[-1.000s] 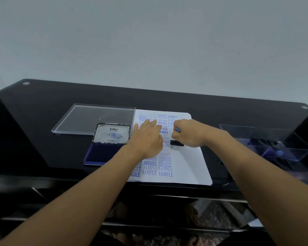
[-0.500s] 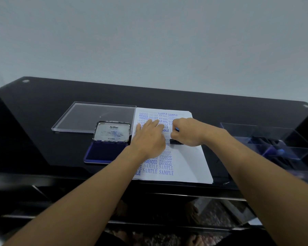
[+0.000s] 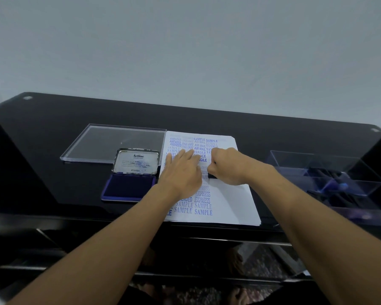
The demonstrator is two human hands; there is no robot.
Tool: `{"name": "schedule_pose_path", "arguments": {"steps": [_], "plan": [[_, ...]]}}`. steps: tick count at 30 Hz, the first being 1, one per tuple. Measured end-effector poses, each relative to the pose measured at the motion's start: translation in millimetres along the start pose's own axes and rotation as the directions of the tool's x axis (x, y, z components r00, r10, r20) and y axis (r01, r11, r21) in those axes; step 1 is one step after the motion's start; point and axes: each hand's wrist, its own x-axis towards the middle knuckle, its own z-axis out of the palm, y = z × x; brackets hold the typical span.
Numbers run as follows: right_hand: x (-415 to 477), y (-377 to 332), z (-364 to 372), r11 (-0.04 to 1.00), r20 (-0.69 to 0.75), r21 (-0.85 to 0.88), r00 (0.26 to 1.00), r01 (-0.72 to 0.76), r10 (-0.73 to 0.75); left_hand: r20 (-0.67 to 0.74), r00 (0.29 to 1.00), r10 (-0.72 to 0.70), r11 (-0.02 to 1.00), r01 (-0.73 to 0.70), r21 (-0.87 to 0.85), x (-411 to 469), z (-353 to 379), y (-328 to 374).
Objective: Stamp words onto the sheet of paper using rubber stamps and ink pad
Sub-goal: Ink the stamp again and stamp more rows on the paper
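Observation:
A white sheet of paper [image 3: 227, 201] lies on the black glass table, covered on its left half with blue stamped words. My left hand [image 3: 182, 170] rests flat on the sheet with straight fingers. My right hand [image 3: 228, 166] grips a small rubber stamp [image 3: 212, 176], whose dark base touches the paper in the middle of the sheet. Most of the stamp is hidden inside my fist. An open blue ink pad [image 3: 129, 189] with its metal lid [image 3: 136, 161] raised sits just left of the paper.
A clear plastic lid [image 3: 110, 143] lies flat behind the ink pad. A clear plastic box [image 3: 330, 179] with compartments holding several more stamps stands at the right. The table's front edge [image 3: 97, 216] runs below the paper.
The view has shifted slightly. My right hand still holds the stamp down on the paper at about the same spot, and my left hand stays flat on the sheet.

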Motion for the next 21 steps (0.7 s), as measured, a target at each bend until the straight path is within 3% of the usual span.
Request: {"name": "schedule_pose_path", "arguments": {"steps": [21], "plan": [[-1,1,15,0.987,-0.097,0.156,0.994,-0.027,0.042,-0.003,1.0,0.002,1.0,-0.002,0.007,-2,3,0]]}}
